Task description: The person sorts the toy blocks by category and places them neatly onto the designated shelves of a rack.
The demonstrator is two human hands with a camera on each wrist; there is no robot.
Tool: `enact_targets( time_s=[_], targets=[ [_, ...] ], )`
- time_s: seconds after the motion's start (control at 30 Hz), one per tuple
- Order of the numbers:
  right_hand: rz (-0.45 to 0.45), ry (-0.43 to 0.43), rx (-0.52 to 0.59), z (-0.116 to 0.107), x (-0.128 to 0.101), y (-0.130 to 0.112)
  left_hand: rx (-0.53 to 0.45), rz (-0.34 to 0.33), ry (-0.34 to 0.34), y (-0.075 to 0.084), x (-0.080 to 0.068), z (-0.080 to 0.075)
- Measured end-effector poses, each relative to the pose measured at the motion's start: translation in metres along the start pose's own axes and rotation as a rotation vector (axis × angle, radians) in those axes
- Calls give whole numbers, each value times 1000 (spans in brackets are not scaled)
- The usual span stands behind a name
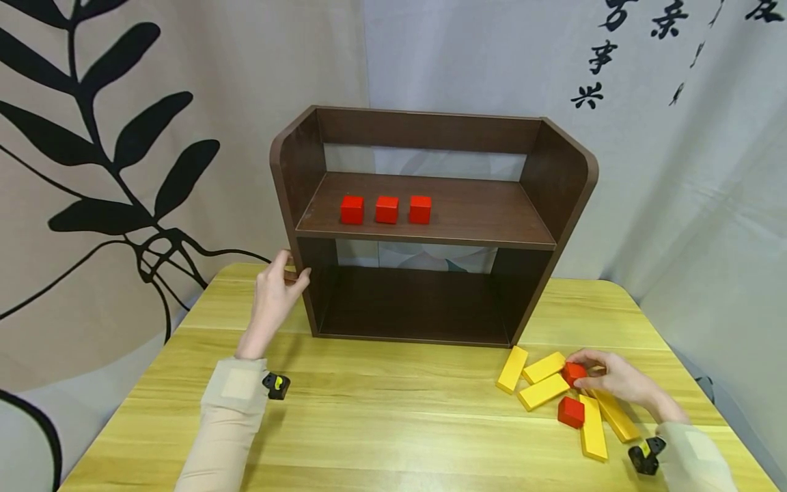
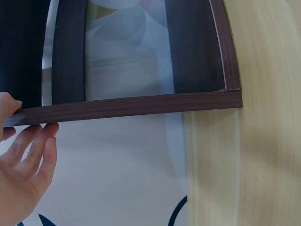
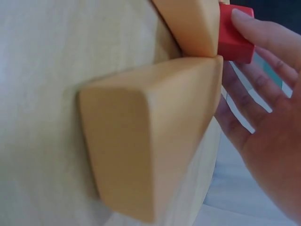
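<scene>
A dark brown shelf unit (image 1: pixel 492 212) stands on the wooden table (image 1: pixel 393 417), with three red cubes (image 1: pixel 387 209) in a row on its upper shelf. My left hand (image 1: pixel 289 270) rests against the unit's left side panel (image 2: pixel 141 106): straight fingers (image 2: pixel 40 150) lie on the outer side and the thumb touches the front edge. At the table's right front, my right hand (image 1: pixel 581 367) pinches a red cube (image 1: pixel 574 374) (image 3: pixel 233 33) that sits among several yellow blocks (image 1: pixel 544 391) (image 3: pixel 150 141). A second red cube (image 1: pixel 571 412) lies loose beside them.
The unit's lower compartment (image 1: pixel 418 304) holds nothing. Printed curtains hang close behind the table. The table's right edge (image 1: pixel 707 383) runs near the block pile. A small black device (image 1: pixel 277 385) sits at my left wrist and another (image 1: pixel 645 456) at my right.
</scene>
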State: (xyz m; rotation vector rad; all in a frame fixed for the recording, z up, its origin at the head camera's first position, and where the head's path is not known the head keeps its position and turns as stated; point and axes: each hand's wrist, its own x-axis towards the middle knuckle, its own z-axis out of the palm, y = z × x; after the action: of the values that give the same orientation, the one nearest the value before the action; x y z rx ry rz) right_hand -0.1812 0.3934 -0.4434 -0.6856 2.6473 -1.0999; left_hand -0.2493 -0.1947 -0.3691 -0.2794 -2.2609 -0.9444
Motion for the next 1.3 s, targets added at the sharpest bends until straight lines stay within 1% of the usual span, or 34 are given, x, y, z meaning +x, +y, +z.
enact_targets(
  time_s=[0.13,0.23,0.4,0.53,0.73,0.87,0.97,1.3],
  targets=[
    [14,49,-42,0,0,-2,-4,-3,1,0,0,0],
    [40,89,-73,-1,1,-7,-2,-5,2,0,0,0],
    [65,151,-106,-1,4,-16,15,6,10,0,0,0],
    [35,198,-157,0,7,-23,16,10,13,0,0,0],
    [-4,290,-260,2,12,-32,18,3,1,1,1,-1],
    [-53,345,-317,2,18,-38,17,4,-6,0,1,-1],
    [-99,371,-333,1,23,-43,11,2,-9,0,1,-1],
    [-199,421,-351,2,33,-62,6,5,8,0,0,0]
  ],
)
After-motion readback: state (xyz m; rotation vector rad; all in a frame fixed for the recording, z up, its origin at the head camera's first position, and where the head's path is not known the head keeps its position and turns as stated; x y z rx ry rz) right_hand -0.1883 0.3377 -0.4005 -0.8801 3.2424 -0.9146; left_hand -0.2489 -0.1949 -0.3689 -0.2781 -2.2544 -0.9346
